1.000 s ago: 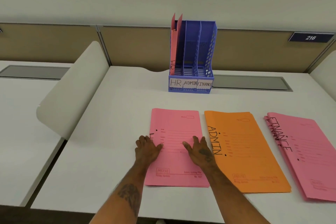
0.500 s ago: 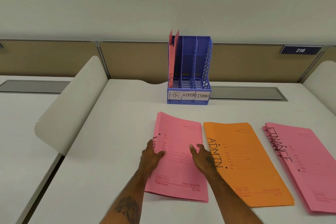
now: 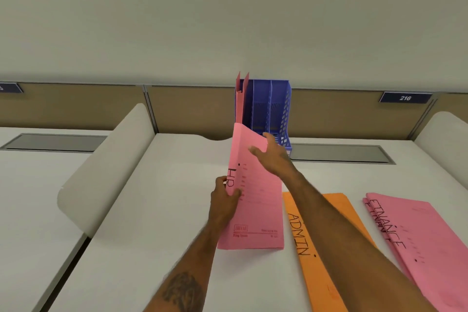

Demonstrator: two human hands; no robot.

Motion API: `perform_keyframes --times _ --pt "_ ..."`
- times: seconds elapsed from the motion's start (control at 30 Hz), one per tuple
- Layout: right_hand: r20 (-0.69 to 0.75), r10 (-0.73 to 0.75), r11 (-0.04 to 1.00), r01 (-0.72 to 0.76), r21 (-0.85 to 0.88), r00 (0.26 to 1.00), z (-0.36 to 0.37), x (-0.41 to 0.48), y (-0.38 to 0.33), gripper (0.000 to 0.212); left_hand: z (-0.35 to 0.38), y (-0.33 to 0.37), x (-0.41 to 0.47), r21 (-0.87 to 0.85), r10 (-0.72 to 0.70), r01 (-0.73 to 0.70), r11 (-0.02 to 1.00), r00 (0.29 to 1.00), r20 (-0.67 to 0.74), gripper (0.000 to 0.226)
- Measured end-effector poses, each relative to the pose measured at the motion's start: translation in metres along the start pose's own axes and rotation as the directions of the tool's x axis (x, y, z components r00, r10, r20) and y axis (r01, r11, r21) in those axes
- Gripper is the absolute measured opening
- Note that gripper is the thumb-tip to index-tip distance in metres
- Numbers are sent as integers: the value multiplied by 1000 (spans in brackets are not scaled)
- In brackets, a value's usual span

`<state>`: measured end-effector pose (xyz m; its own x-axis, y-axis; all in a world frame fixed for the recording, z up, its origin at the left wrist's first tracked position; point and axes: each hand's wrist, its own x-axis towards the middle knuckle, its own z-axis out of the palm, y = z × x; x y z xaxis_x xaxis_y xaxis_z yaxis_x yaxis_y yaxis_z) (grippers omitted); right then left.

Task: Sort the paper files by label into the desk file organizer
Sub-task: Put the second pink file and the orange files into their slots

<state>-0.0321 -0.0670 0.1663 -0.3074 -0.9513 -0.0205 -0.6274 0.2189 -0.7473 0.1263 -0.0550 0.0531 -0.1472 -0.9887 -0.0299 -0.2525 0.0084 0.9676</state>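
White desk (image 3: pixel 177 210), smooth, bare at left; curved white divider (image 3: pixel 106 170) on left edge, another at far right. Tan partition panels behind, plain pale wall above, dark plate reading 216 (image 3: pixel 405 98). Grey recessed strip (image 3: pixel 339 154) set in desk near back. Blue file organizer (image 3: pixel 276 106) at back centre, pink files (image 3: pixel 240 91) standing in its leftmost slot. Pink HR file (image 3: pixel 255 210) lifted off desk, tilted toward organizer. Left hand (image 3: pixel 224 200) pinches its left edge, thumb on front. Right hand (image 3: pixel 274 157) fingers spread, gripping its upper right edge. Orange ADMIN file (image 3: pixel 326 256) and pink FINANCE files (image 3: pixel 417 243) flat on desk at right.
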Motion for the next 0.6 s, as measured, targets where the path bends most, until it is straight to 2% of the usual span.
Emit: perform_keyframes --times 0.17,0.33,0.5,0.6 --pt "-42 -119 985 113 -127 992 -42 20 -63 77 21 28 3 72 86 -81 994 994 -62 25" --pt "-149 -183 959 143 -245 972 -61 28 -88 59 36 42 0 164 141 -115 980 977 -162 25" --pt "-212 -166 961 110 -253 963 -70 27 -92 63 48 46 -5 206 188 -147 967 963 -195 24" --pt "-230 -171 964 114 -239 958 -72 24 -92 62 55 54 -7 156 212 -181 971 955 -208 23"
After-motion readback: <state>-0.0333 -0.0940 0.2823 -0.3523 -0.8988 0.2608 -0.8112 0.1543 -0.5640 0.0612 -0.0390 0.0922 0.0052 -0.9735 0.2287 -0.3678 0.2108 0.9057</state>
